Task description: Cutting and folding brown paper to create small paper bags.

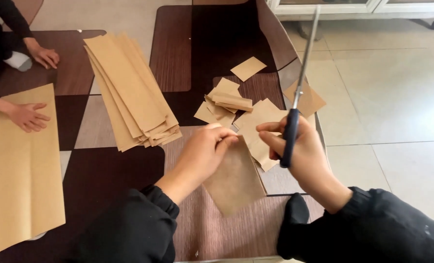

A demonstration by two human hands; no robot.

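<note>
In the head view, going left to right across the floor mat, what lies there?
Large brown paper sheet under a co-worker's hand → stack of long brown paper strips → left hand holding a brown paper piece → right hand holding scissors → pale floor tiles.

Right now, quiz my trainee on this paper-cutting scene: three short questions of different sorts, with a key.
1. True or false: the right hand holds the scissors with the blades pointing away from the person.
2. Multiple choice: what does the left hand grip? A) the stack of long brown paper strips B) a small brown paper piece C) the large brown paper sheet
3. Fill in: another person's hand rests on the large brown ____ sheet at the left.

Key: 1 true; 2 B; 3 paper.
</note>
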